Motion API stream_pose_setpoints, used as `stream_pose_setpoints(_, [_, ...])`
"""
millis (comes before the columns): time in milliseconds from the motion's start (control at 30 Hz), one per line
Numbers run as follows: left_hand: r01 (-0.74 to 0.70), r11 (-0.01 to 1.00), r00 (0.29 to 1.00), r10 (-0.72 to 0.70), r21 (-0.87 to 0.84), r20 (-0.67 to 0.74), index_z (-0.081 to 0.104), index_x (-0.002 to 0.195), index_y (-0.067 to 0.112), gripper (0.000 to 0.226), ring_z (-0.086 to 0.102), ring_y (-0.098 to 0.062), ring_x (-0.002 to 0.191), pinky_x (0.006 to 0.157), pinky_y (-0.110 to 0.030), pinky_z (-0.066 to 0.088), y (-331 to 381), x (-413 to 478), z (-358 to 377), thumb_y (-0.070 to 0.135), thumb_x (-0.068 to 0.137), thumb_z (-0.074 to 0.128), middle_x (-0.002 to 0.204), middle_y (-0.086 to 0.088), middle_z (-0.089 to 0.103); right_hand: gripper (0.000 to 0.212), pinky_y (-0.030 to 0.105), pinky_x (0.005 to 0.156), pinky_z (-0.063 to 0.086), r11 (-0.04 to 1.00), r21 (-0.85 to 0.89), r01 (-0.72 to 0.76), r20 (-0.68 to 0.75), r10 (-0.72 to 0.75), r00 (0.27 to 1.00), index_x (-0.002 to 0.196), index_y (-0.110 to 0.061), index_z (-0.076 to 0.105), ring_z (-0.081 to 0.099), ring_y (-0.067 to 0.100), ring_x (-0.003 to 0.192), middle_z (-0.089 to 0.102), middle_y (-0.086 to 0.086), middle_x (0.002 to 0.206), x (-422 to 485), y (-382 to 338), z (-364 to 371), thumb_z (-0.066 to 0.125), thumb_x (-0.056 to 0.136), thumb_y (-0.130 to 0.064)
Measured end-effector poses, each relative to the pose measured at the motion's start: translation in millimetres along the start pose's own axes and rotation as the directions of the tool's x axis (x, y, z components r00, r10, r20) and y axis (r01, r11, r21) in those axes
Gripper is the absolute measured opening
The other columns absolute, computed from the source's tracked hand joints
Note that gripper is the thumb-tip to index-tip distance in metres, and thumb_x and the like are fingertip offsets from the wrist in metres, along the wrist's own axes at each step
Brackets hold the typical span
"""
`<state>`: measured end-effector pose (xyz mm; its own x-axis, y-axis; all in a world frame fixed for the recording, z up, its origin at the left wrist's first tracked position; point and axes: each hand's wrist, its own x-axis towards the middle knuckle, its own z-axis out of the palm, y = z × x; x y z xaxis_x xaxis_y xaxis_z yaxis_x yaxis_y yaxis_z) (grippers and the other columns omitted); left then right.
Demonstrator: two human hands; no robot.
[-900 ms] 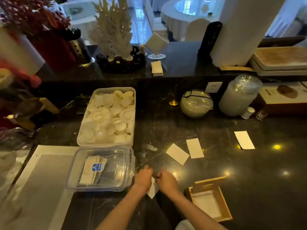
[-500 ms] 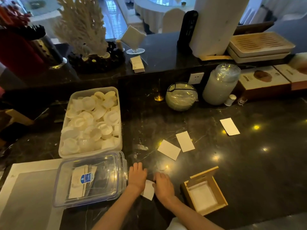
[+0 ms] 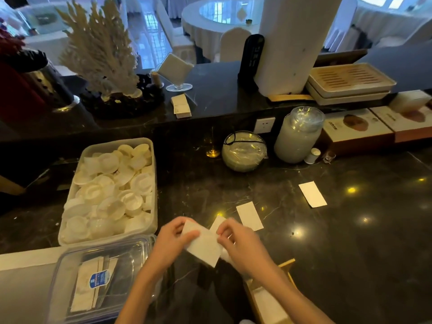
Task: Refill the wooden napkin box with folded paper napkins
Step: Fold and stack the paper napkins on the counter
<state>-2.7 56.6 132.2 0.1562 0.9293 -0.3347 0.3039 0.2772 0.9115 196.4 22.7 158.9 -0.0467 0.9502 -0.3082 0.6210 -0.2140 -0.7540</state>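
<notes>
Head view (the only one):

- Left hand (image 3: 174, 239) and right hand (image 3: 240, 244) both pinch one white napkin (image 3: 204, 245), one on each side edge. It is held up off the surface (image 3: 350, 253), flat side toward the camera. Looks like mid-fold or squaring up, not yet going in.
- Box (image 3: 287, 265) sits at bottom right, just beside and partly under the right forearm. It is open on top with a white layer inside (probably napkins; fill level can't be judged).
- Loose folded napkins are on the surface. One (image 3: 249, 215) is just beyond the hands, another (image 3: 312, 194) is well apart to the right, and a third (image 3: 218, 222) is half hidden behind the held one.

Progress estimate: partway. Some stock seems loaded. At least the held napkin plus three loose ones are left to go into the box.
</notes>
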Motion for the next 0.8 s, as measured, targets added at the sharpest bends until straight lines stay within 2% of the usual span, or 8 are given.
stream_pose_setpoints(100, [-0.053, 0.998, 0.998, 0.054, 0.043, -0.028, 0.067, 0.104, 0.019, 0.017, 0.066, -0.010, 0.095, 0.064, -0.018, 0.054, 17, 31, 21, 0.013, 0.089, 0.065, 0.101, 0.007, 0.068, 0.009, 0.019, 0.067, 0.048, 0.997, -0.074, -0.023, 0.025, 0.025, 0.999, 0.103, -0.029, 0.060, 0.061, 0.006, 0.083, 0.066, -0.009, 0.096, 33, 7, -27, 0.060, 0.094, -0.028])
stream_pose_setpoints(200, [-0.046, 0.977, 0.998, 0.055, 0.210, -0.037, 0.067, 0.108, 0.015, 0.020, 0.063, -0.011, 0.095, 0.069, -0.014, 0.048, -1, 69, 47, 0.011, 0.090, 0.061, 0.102, 0.006, 0.066, 0.009, 0.031, 0.077, 0.056, 0.979, -0.173, -0.109, 0.056, 0.120, 0.991, 0.101, -0.023, 0.063, 0.064, 0.012, 0.087, 0.068, -0.003, 0.097, 76, 37, -27, 0.060, 0.093, -0.024])
stream_pose_setpoints(267, [-0.003, 0.947, 0.998, 0.022, 0.323, -0.054, 0.069, 0.108, 0.012, 0.023, 0.064, -0.018, 0.099, 0.071, -0.018, 0.045, -24, 93, 67, 0.007, 0.088, 0.059, 0.102, 0.002, 0.068, 0.008, 0.037, 0.082, 0.057, 0.958, -0.241, -0.156, 0.082, 0.180, 0.980, 0.096, -0.018, 0.064, 0.065, 0.017, 0.088, 0.069, 0.002, 0.096, 99, 59, -15, 0.057, 0.091, -0.018])
stream_pose_setpoints(367, [0.109, 0.894, 0.993, -0.080, 0.435, -0.084, 0.066, 0.119, 0.012, 0.032, 0.062, -0.022, 0.113, 0.090, -0.028, 0.049, -56, 115, 91, 0.007, 0.090, 0.055, 0.119, -0.005, 0.069, 0.009, 0.035, 0.081, 0.053, 0.926, -0.322, -0.199, 0.119, 0.248, 0.962, 0.089, -0.018, 0.062, 0.065, 0.024, 0.094, 0.070, 0.008, 0.102, 121, 86, 7, 0.054, 0.090, -0.013])
stream_pose_setpoints(433, [0.145, 0.851, 0.989, -0.106, 0.505, -0.106, 0.061, 0.129, 0.015, 0.036, 0.058, -0.022, 0.120, 0.102, -0.033, 0.046, -71, 123, 102, 0.009, 0.094, 0.053, 0.129, -0.006, 0.064, 0.010, 0.034, 0.083, 0.050, 0.916, -0.332, -0.225, 0.131, 0.281, 0.951, 0.096, -0.017, 0.064, 0.065, 0.026, 0.100, 0.069, 0.009, 0.108, 131, 98, 20, 0.055, 0.092, -0.015])
stream_pose_setpoints(533, [0.146, 0.788, 0.989, -0.093, 0.598, -0.119, 0.056, 0.134, 0.020, 0.038, 0.051, -0.023, 0.122, 0.103, -0.033, 0.042, -80, 128, 111, 0.012, 0.097, 0.050, 0.132, -0.004, 0.060, 0.013, 0.033, 0.086, 0.050, 0.909, -0.341, -0.238, 0.130, 0.296, 0.946, 0.105, -0.013, 0.063, 0.064, 0.027, 0.103, 0.068, 0.010, 0.112, 138, 111, 31, 0.056, 0.094, -0.016])
stream_pose_setpoints(667, [0.134, 0.755, 0.991, -0.097, 0.642, -0.091, 0.049, 0.139, 0.023, 0.042, 0.042, -0.021, 0.121, 0.103, -0.029, 0.038, -85, 131, 118, 0.013, 0.098, 0.049, 0.130, -0.002, 0.049, 0.006, 0.028, 0.078, 0.046, 0.903, -0.383, -0.195, 0.124, 0.260, 0.958, 0.098, -0.017, 0.056, 0.063, 0.025, 0.100, 0.064, 0.010, 0.113, 141, 124, 38, 0.055, 0.094, -0.012])
stream_pose_setpoints(800, [0.182, 0.768, 0.983, -0.139, 0.614, -0.118, 0.035, 0.147, 0.020, 0.055, 0.040, -0.022, 0.125, 0.107, -0.030, 0.035, -89, 135, 122, 0.011, 0.096, 0.053, 0.136, -0.004, 0.043, 0.025, 0.034, 0.084, 0.049, 0.897, -0.406, -0.175, 0.115, 0.240, 0.964, 0.118, -0.011, 0.055, 0.061, 0.030, 0.104, 0.056, 0.012, 0.119, 145, 125, 41, 0.053, 0.094, -0.006])
